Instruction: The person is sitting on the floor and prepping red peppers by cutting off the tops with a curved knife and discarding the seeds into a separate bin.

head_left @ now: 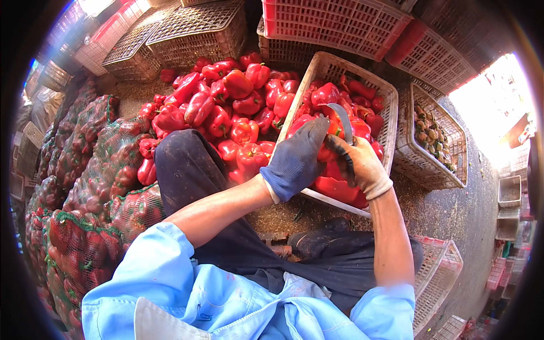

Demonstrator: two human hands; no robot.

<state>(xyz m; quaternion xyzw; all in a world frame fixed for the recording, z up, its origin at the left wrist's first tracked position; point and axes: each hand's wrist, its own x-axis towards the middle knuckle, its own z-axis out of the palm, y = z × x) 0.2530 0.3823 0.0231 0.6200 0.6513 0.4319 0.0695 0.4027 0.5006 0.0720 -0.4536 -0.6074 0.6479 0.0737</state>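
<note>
My left hand (297,159), in a dark blue glove, is closed around a red bell pepper (326,153), mostly hidden by the fingers. Wrapped round the handle of a curved knife (344,121) is my right hand (365,162), in a pale glove with dark, soiled fingers. The grey blade points up and away, close beside the pepper. Both hands are over a white plastic crate (390,116) holding red peppers, some seemingly cut. A heap of whole red bell peppers (218,93) lies on the ground to the left of the crate.
Green mesh sacks of peppers (93,153) stand along the left. Stacked crates (195,35) and a red-and-white crate (334,25) line the far side. To the right, another crate (433,136) holds pale green and brown scraps. A crate (433,277) sits near my right knee.
</note>
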